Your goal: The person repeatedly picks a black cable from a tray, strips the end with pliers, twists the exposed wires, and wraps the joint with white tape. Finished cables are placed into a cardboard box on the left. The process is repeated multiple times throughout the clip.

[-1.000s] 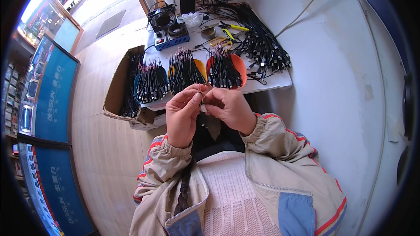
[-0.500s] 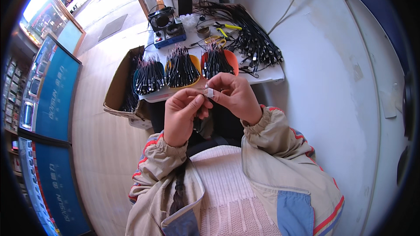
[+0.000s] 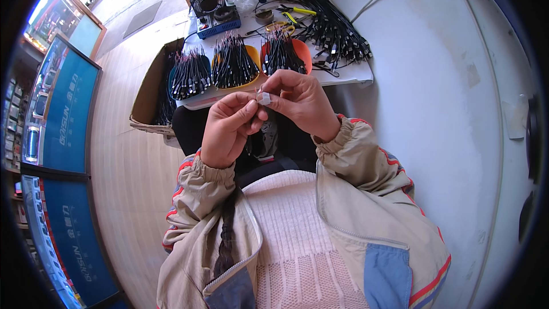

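My left hand [image 3: 227, 126] and my right hand [image 3: 303, 100] meet in front of my lap, thumbs and fingers closed in pinches with their tips nearly touching. Thin reddish wire ends [image 3: 258, 91] show between the fingertips; the rest of that cable is mostly hidden by the fingers. White tape [image 3: 264, 98] is wrapped round my right thumb. Just beyond the hands stand an orange tray [image 3: 303, 52], a yellow tray [image 3: 253, 54] and a blue tray [image 3: 171, 83], each filled with short black cables whose bare wire ends point up.
On the white table [image 3: 357, 70] lie a large heap of black cables [image 3: 337, 31], yellow-handled pliers [image 3: 303, 11], yellow scissors [image 3: 280, 26] and a small round tin [image 3: 264, 17]. A blue device with a fan [image 3: 214, 14] stands behind. A cardboard box [image 3: 146, 94] adjoins the table; a white wall [image 3: 423, 80] rises on the right.
The whole view has shifted, so table and hands sit higher in the picture. Both hands keep their pinch close together, with the fingers only slightly moved.
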Action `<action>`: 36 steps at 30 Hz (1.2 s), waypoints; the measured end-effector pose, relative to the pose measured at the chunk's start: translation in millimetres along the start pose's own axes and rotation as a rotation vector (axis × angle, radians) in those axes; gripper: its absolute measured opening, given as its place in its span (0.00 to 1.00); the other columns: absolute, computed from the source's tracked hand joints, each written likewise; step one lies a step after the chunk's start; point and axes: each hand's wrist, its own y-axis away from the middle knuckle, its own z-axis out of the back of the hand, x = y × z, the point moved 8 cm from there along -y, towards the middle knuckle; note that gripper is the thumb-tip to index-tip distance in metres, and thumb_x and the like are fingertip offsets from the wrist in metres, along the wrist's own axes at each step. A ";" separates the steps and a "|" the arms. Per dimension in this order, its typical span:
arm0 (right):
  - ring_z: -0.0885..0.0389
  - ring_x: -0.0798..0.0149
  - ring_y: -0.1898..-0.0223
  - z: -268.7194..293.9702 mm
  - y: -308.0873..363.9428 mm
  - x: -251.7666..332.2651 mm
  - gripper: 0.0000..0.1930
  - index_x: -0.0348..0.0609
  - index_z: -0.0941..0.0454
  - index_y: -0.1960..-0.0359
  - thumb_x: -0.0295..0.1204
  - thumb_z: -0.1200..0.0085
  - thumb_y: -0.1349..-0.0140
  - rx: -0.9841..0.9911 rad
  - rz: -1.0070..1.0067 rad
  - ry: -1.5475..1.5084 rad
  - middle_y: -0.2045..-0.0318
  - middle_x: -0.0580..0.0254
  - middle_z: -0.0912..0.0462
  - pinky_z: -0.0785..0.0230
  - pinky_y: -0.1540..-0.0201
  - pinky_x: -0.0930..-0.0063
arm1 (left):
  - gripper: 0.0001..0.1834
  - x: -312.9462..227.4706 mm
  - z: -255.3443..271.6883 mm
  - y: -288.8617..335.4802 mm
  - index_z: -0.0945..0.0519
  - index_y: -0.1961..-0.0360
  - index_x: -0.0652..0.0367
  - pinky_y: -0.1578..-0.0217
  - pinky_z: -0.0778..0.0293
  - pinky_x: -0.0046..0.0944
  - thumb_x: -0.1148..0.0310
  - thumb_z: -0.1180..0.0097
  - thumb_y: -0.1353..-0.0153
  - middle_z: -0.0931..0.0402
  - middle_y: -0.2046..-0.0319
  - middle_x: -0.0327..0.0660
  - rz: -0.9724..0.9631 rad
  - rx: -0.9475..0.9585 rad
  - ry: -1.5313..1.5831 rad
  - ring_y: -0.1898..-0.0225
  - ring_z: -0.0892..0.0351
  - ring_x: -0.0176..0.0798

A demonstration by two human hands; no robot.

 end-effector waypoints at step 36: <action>0.22 0.76 0.64 -3.7 45.9 -17.7 0.08 0.36 0.23 0.58 0.26 0.43 0.36 -0.047 -0.179 -0.334 0.64 0.65 0.19 0.29 0.61 0.84 | 0.05 19.5 -10.7 25.9 0.22 0.61 0.69 0.74 0.31 0.23 0.78 0.45 0.37 0.20 0.70 0.45 -0.016 0.031 -0.065 0.71 0.21 0.30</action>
